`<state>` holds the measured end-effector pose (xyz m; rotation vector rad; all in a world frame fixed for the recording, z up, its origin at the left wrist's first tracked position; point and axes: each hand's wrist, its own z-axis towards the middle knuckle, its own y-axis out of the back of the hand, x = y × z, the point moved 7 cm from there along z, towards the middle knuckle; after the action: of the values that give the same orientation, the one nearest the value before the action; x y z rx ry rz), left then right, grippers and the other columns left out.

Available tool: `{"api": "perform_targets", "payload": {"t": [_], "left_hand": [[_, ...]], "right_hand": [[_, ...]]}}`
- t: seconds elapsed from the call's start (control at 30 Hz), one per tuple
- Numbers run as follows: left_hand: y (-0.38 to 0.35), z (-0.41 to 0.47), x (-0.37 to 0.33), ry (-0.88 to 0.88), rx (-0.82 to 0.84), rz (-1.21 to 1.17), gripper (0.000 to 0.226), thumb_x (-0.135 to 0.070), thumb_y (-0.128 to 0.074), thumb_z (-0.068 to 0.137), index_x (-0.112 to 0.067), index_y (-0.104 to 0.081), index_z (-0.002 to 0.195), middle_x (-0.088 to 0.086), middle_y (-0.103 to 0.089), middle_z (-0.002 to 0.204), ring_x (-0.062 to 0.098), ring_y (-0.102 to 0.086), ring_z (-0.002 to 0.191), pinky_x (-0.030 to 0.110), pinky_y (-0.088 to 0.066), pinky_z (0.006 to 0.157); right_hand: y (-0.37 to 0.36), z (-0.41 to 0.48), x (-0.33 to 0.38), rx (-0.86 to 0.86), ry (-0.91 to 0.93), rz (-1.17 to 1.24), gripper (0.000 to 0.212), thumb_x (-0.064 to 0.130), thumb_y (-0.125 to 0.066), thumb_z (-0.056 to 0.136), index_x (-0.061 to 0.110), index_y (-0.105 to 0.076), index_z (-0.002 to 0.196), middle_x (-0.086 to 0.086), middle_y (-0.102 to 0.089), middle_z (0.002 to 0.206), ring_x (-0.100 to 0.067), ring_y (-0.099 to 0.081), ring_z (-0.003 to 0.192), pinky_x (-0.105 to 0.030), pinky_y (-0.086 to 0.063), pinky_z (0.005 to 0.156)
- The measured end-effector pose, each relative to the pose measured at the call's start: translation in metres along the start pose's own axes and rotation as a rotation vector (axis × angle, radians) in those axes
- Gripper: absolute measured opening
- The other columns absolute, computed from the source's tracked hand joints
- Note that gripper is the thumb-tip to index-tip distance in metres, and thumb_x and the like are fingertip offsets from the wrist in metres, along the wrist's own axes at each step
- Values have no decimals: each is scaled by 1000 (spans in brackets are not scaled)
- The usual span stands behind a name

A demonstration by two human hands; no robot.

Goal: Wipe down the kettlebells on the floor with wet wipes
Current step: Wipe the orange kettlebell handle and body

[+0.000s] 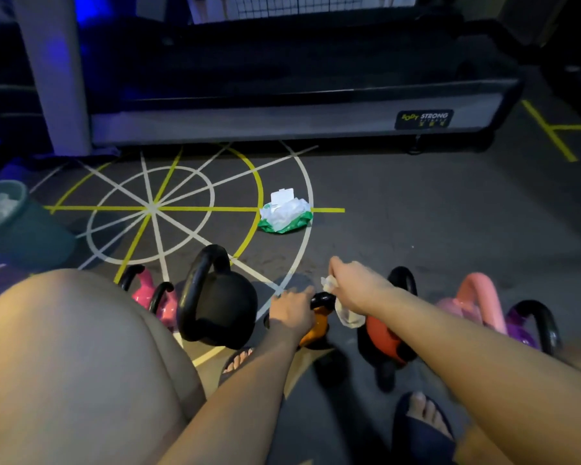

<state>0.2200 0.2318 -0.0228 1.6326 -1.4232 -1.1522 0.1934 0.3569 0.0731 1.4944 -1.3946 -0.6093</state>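
A row of kettlebells is seen on the floor [416, 203], the black kettlebell [215, 307] being the largest. Right of it, the orange kettlebell [316, 327] is steadied by the left hand [291, 308], its grip closed over the handle. A wet wipe [348, 317] is pinched in the right hand [356, 286] against that handle. The open wipes pack [285, 214] lies well beyond.

Black kettlebell [220, 305], left of the grip: matt, faintly rough, metal by the look.
Orange kettlebell [312, 330], under the left hand [291, 312]: glossy coating, black handle smooth.
Wipe [348, 317], in the right hand [356, 286]: thin, limp, white cloth-like sheet.
Wipes pack [284, 216], beyond the grip: crinkled glossy plastic.
Floor [416, 213]: matt, speckled, rubber-like.
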Motion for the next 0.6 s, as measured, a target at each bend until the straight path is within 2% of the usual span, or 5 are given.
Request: {"api": "perform_targets", "payload": {"t": [0.1,0.23,0.4,0.5,0.6], "left_hand": [[-3,-10,7,98,15,-24,45,-8,-41,93,-32,-49,130,8,-54,132,35,-47,130,61,-23,112],[-8,-24,15,171,67,-138,47,-4,-43,87,-36,-54,120,4,-54,131,34,-36,137,79,5,109],[-18,-35,38,94,146,-308,24,-24,-53,90,-37,-55,110,-2,-60,119,29,-41,132,69,-3,116],[-28,-44,53,85,109,-320,15,-46,-57,91,-37,-54,103,-1,-61,112,26,-44,124,58,-14,115],[-34,-49,60,101,88,-306,26,-53,-56,90,-33,-59,105,0,-62,107,25,-47,119,52,-20,110]], "right_hand": [[-13,-14,7,7,18,-43,12,22,-46,100,22,-34,100,-12,-62,100,-30,-51,78,-38,-42,67],[-20,-18,-5,1,-83,58,6,24,-47,99,19,-50,100,-8,-62,96,-28,-57,80,-35,-45,68],[-70,-40,-41,-311,-498,743,21,41,-72,86,21,-72,77,-3,-73,80,-23,-68,82,-31,-52,73],[-118,-49,-39,-145,-509,710,16,29,-70,88,22,-77,76,-3,-75,76,-15,-69,74,-24,-51,62],[-122,-45,-38,-152,-546,754,20,33,-67,90,19,-79,81,-5,-75,78,-16,-69,72,-20,-47,58]]}}
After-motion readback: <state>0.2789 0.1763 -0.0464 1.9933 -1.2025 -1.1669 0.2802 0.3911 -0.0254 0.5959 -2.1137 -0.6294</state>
